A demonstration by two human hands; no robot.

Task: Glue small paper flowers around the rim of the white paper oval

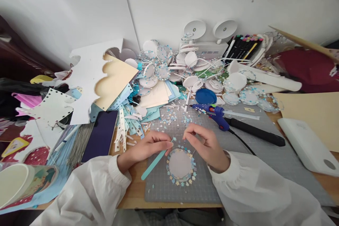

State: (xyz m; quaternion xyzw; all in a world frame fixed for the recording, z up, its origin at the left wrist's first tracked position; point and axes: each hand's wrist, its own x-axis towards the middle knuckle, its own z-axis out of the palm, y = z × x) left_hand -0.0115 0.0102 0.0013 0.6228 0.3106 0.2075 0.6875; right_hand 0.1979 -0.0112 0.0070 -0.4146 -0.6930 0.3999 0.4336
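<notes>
My left hand (156,144) is closed on a turquoise stick (152,167), which slants down to the left; a small light-blue star shows by its fingertips. My right hand (202,143) is pinched, thumb against fingers, just right of it; anything between its fingertips is too small to make out. Below and between both hands a pale round disc (180,164), ringed with blue, cream and white stars, lies on the grey cutting mat (156,192). Loose small stars (169,119) are scattered beyond the hands.
A blue glue gun (218,116) with a cord and a black tool (255,132) lie to the right. Behind are a blue lid (206,96) and many star-trimmed discs. A phone (100,136), paper scraps and a cup (16,183) stand or lie left; a white device (308,144) is far right.
</notes>
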